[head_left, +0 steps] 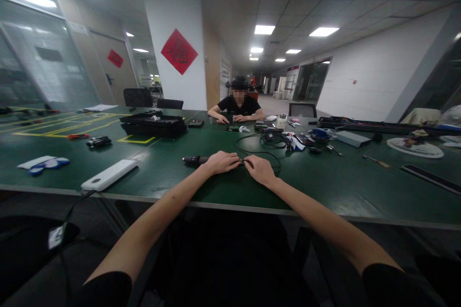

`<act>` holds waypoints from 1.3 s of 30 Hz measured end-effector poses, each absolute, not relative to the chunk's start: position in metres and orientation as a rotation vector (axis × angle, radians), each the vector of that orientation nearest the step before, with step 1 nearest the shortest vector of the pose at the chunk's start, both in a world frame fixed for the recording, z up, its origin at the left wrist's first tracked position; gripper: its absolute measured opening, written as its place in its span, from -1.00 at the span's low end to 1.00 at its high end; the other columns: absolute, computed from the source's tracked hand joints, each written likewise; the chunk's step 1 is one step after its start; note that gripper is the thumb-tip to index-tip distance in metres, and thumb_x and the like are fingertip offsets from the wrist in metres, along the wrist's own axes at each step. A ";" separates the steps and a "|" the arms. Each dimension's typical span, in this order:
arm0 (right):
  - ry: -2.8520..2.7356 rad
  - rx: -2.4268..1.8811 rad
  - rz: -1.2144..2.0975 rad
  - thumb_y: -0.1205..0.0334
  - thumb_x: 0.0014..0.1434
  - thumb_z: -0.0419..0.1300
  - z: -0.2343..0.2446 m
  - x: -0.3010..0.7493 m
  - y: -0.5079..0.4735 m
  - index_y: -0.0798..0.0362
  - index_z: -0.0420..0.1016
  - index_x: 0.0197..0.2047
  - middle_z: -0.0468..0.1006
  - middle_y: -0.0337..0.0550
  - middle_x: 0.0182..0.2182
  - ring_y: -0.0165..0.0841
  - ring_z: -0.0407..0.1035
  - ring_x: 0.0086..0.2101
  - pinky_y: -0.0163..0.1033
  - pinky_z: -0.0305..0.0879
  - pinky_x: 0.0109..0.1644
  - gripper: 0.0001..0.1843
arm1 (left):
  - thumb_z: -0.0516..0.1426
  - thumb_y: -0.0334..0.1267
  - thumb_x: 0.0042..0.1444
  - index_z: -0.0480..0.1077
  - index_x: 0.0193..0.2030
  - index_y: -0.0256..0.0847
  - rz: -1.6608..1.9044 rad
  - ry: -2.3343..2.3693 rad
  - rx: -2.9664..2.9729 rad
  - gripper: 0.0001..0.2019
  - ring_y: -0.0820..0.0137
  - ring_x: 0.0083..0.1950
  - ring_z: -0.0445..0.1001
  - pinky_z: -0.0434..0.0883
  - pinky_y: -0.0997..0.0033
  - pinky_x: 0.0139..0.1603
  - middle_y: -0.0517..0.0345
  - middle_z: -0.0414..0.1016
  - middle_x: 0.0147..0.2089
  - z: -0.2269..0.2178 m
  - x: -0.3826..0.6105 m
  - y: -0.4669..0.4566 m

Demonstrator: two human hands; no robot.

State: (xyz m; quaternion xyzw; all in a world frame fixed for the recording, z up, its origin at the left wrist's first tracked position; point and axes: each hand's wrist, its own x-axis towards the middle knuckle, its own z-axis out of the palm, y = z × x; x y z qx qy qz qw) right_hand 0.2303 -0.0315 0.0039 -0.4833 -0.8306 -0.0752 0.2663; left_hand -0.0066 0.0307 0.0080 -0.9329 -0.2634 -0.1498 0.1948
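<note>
My left hand (222, 161) is closed over a long black tool (194, 159) that lies on the green table (162, 172); its dark end sticks out to the left of my knuckles. My right hand (260, 169) is closed in a pinch on the black cable (268, 153) right where it meets the tool. The two hands nearly touch. From my right hand the cable loops away toward the far side of the table. The tool's middle is hidden under my left hand.
A white flat device (108, 175) lies near the front edge at left. A black case (154, 124) stands further back. Small tools and parts (298, 141) lie beyond the cable. A person (239, 105) sits at the far side, hands on the table.
</note>
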 end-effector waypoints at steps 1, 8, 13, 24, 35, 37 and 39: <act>-2.248 -1.284 -0.208 0.08 0.48 0.05 0.003 0.230 -0.031 -0.06 0.55 0.07 0.62 -0.10 -0.05 -0.24 0.50 -0.11 -0.25 0.30 -0.07 -0.71 | -0.12 0.06 0.49 0.45 0.02 -0.06 -0.424 -0.743 -2.618 -0.60 0.37 -0.18 0.54 0.30 0.41 -0.31 0.13 0.52 -0.07 0.009 -0.007 0.028; -2.263 -1.183 -0.158 0.18 0.42 0.14 0.001 0.231 -0.031 -0.04 0.55 0.05 0.60 -0.10 -0.09 -0.27 0.49 -0.15 -0.26 0.30 -0.08 -0.77 | -0.03 0.00 0.45 0.41 0.07 -0.09 -0.451 -0.664 -2.595 -0.69 0.32 -0.07 0.53 0.37 0.37 -0.17 0.09 0.53 -0.05 0.005 -0.010 0.017; -2.216 -1.153 -0.111 0.23 0.36 0.18 0.001 0.231 -0.031 -0.02 0.52 -0.01 0.61 -0.13 -0.13 -0.29 0.48 -0.20 -0.27 0.29 -0.14 -0.84 | -0.03 -0.03 0.45 0.42 0.06 -0.09 -0.496 -0.676 -2.586 -0.70 0.32 -0.09 0.54 0.38 0.34 -0.15 0.10 0.54 -0.06 0.005 -0.009 0.013; -2.206 -1.115 -0.065 0.26 0.33 0.20 0.000 0.233 -0.029 -0.02 0.51 -0.07 0.60 -0.14 -0.18 -0.30 0.47 -0.24 -0.27 0.29 -0.15 -0.88 | 0.02 -0.06 0.43 0.39 0.12 -0.07 -0.573 -0.738 -2.641 -0.74 0.33 -0.03 0.56 0.39 0.34 -0.08 0.13 0.57 -0.01 0.006 -0.008 0.008; -2.213 -1.101 -0.042 0.26 0.32 0.21 -0.001 0.233 -0.028 -0.02 0.52 -0.07 0.60 -0.14 -0.16 -0.30 0.47 -0.22 -0.28 0.30 -0.15 -0.88 | 0.04 -0.04 0.42 0.39 0.11 -0.05 -0.535 -0.734 -2.618 -0.74 0.32 -0.06 0.56 0.38 0.33 -0.09 0.15 0.56 -0.04 0.006 -0.007 0.004; -2.217 -1.101 -0.042 0.26 0.33 0.21 -0.001 0.233 -0.028 -0.02 0.51 -0.07 0.60 -0.14 -0.17 -0.31 0.46 -0.23 -0.28 0.29 -0.16 -0.88 | 0.03 -0.06 0.43 0.39 0.09 -0.05 -0.536 -0.738 -2.626 -0.76 0.32 -0.05 0.56 0.38 0.33 -0.09 0.16 0.56 -0.04 0.006 -0.007 0.004; -2.218 -1.098 -0.036 0.26 0.32 0.21 -0.001 0.233 -0.028 -0.02 0.51 -0.07 0.60 -0.14 -0.16 -0.31 0.46 -0.23 -0.29 0.29 -0.16 -0.88 | 0.02 -0.03 0.43 0.40 0.06 -0.07 -0.546 -0.767 -2.625 -0.75 0.32 -0.05 0.56 0.39 0.33 -0.09 0.16 0.57 -0.05 0.006 -0.006 0.005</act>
